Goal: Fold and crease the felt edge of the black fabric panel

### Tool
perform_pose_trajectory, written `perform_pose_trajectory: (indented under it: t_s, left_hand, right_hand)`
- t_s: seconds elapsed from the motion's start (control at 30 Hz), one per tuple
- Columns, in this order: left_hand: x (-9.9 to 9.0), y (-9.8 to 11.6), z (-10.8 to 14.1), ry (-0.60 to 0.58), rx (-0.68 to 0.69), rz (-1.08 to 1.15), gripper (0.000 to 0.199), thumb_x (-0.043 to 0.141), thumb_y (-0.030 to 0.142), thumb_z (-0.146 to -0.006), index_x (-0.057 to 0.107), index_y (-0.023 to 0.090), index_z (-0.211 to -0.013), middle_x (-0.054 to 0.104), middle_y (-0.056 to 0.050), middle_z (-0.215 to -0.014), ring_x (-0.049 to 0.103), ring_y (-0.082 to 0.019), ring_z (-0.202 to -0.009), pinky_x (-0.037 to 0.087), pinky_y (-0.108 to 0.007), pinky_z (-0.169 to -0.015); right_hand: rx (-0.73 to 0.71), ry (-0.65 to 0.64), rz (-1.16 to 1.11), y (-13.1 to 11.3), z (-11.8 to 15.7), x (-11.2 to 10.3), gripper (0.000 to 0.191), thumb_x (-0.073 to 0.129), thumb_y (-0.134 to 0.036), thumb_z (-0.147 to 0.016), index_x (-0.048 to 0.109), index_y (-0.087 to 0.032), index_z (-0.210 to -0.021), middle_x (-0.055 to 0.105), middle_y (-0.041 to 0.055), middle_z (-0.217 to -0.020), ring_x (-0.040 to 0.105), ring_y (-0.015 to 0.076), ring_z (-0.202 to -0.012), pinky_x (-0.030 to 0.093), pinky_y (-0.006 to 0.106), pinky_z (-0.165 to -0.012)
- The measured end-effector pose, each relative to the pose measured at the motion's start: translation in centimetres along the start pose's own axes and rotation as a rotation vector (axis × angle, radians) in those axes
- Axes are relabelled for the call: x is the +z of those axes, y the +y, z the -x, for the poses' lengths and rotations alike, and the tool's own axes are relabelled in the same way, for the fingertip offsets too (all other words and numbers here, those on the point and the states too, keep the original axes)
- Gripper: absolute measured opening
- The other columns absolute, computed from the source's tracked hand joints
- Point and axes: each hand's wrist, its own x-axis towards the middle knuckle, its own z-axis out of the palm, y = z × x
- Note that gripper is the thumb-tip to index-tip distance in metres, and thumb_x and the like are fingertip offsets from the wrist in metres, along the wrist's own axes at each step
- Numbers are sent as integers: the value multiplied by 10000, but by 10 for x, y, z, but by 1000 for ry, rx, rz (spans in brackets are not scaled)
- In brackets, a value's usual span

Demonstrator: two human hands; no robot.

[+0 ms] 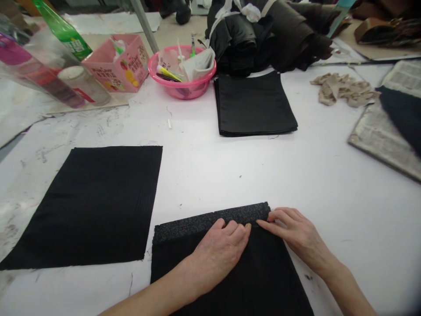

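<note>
A black fabric panel [250, 272] lies in front of me, with a speckled dark grey strip [210, 220] along its far edge. My left hand [223, 245] rests on the panel with its fingers curled and pressed together at the strip's lower edge. At the panel's far right corner is my right hand [292, 232], its fingers bent and closed on the fabric's edge; one fingertip points along the strip's lower edge. The fingertips of both hands are close together but apart. To the left lies another flat black fabric panel [98, 206].
Behind are a stack of black panels [255, 103], a pink basin [190, 92] of small tools, a pink box [115, 66] and a jar [83, 83]. Dark rolls [243, 39] lie at the back. A beige rag [344, 87] and newspaper-covered board [388, 136] are at right.
</note>
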Motion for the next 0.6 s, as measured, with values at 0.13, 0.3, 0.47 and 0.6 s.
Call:
perform_pose_trajectory:
  t_s: [0.13,0.3,0.47,0.6]
  left_hand:
    - [-1,-1,-2,0,6,16,447,383,115,-978,357,56,-1421,534,-59,-1004,486,-188,-885,409,-344,-697]
    - [-3,2,-4,-8,5,6,417,351,117,-995,367,53,-1406,544,-82,-1047,496,-187,-942,418,-339,-742]
    - [0,4,-7,23,-2,14,421,290,113,-1008,357,59,-1420,547,-83,-1058,496,-190,-961,421,-343,-765]
    - [3,5,-11,42,-10,17,427,312,117,-1002,353,57,-1424,542,-75,-1023,499,-193,-926,414,-346,-734]
  right_hand:
    - [-4,-8,6,1,0,0,372,436,-142,-1008,551,-310,-1319,578,52,-1059,539,183,-1040,441,374,-903]
    - [2,-14,9,2,0,0,391,434,-123,-1004,540,-307,-1332,567,53,-1058,528,182,-1047,447,373,-898]
    - [28,11,-15,2,1,-1,372,449,-134,-999,563,-301,-1311,575,58,-1056,544,192,-1028,459,382,-894]
    - [54,52,-72,4,2,-1,368,458,-110,-986,594,-294,-1274,587,56,-1046,559,186,-996,476,368,-865]
